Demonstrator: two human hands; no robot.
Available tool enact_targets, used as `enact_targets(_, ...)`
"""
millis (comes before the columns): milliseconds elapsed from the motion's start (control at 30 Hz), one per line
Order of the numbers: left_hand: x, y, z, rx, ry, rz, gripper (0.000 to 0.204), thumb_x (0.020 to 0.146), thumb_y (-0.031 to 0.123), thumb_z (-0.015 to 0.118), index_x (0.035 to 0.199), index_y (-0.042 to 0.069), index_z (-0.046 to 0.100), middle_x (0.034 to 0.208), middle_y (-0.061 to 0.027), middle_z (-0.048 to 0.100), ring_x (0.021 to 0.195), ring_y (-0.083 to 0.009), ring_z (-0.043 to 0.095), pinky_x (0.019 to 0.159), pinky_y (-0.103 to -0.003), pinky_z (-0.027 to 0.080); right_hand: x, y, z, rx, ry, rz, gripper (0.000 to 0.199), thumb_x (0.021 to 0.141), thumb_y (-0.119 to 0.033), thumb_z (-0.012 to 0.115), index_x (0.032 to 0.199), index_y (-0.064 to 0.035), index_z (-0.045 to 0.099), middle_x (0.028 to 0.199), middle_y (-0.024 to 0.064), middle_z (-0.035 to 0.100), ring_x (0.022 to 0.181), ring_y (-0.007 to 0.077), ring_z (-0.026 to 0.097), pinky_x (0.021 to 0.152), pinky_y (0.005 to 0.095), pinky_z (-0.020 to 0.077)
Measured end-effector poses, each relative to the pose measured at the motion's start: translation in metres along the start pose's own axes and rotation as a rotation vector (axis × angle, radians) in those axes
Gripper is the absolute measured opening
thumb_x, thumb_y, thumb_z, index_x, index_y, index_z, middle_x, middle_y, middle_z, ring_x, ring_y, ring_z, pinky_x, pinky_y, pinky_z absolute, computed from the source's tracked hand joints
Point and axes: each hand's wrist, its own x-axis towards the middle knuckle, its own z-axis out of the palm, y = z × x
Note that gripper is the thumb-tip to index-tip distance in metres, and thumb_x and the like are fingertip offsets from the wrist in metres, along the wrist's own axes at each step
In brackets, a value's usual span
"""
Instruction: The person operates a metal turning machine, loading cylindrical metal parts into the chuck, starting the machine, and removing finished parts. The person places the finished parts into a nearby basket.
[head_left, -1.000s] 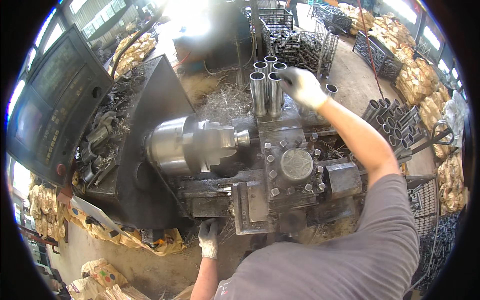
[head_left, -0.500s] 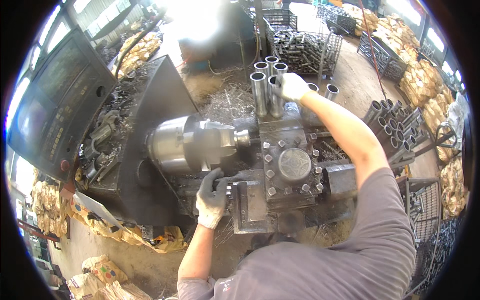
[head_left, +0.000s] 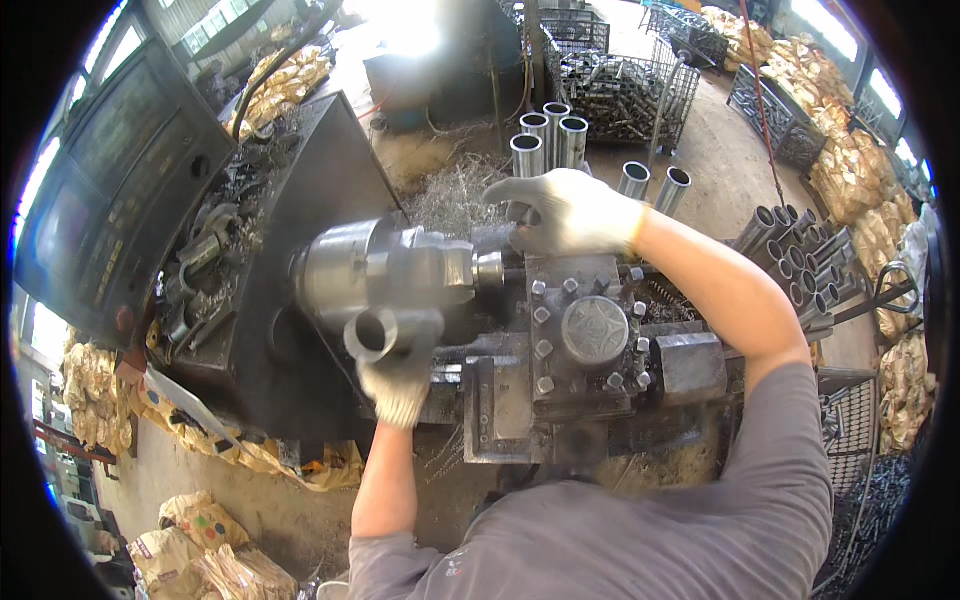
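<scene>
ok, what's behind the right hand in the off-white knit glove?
Four upright, silver steel tubes show above the right hand, and two similar tubes stand farther right. The hand covers the four tubes' lower ends, so what they rest on can't be seen.

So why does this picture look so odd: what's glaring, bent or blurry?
In the head view, bright glare washes out the top; the wide lens leaves a dark round border and bends straight edges in that view; also in the head view, the left hand and its metal tube look smeared, probably by motion, while the round cap looks sharper.
</scene>
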Motion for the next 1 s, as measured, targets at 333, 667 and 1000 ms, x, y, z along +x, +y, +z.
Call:
enact_targets(333, -0.069, 0.022, 0.007, -0.095, -0.336, -0.112, 0.037, 0.082, 0.018, 0.093, 0.111, 0.005, 0.074, 0.106, -0.0114, 0.081, 0.091, -0.0239, 0.079, 0.086, -0.037, 0.063, 0.097, 0.086, 0.139, 0.245, -0.756, 0.358, 0.035, 0.079, -0.035, 0.088, 0.091, -0.0028, 0.082, 0.085, 0.0142, 0.078, 0.073, 0.0232, 0.077, 0.061, 0.0369, 0.0613)
enact_targets(667, -0.075, 0.061, 0.016, -0.325, -0.164, -0.261, 0.035, 0.081, 0.009, 0.092, 0.111, 0.0, 0.075, 0.106, -0.0125, 0.079, 0.097, -0.0249, 0.078, 0.091, -0.037, 0.062, 0.06, 0.068, 0.142, -0.201, -0.414, 0.213, 0.058, 0.076, -0.039, 0.083, 0.113, 0.0041, 0.074, 0.101, 0.0251, 0.08, 0.094, 0.0375, 0.079, 0.083, 0.0468, 0.0627)
enact_targets(1000, -0.017, 0.058, 0.012, 0.036, -0.316, -0.152, 0.031, 0.087, 0.031, 0.089, 0.101, 0.007, 0.077, 0.091, -0.0164, 0.081, 0.086, -0.0295, 0.082, 0.074, -0.042, 0.063, 0.081, 0.091, 0.143, -0.032, -0.59, 0.145, 0.065, 0.074, -0.06, 0.087, 0.093, 0.001, 0.081, 0.083, 0.0122, 0.079, 0.081, 0.0238, 0.076, 0.076, 0.04, 0.0598)
